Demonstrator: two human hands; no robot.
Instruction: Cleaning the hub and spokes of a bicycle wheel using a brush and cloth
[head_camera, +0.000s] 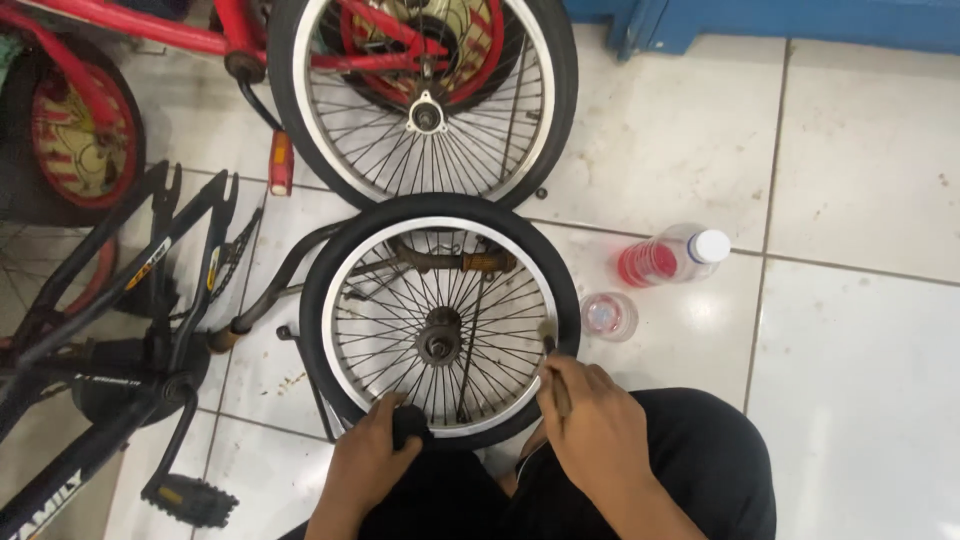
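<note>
Left hand (372, 455) grips the spoked wheel's (440, 325) rubber tyre; right hand (590, 425) pinches what looks like a thin tool (553, 372).

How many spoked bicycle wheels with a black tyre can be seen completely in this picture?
2. One wheel stands before the person, with the left hand and right hand on its tyre. The second wheel is behind it. Partial wheels at the left edge are not counted.

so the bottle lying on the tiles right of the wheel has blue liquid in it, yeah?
Not blue. The head view shows the bottle lying on the tiles right of the wheel with red liquid in it.
</note>
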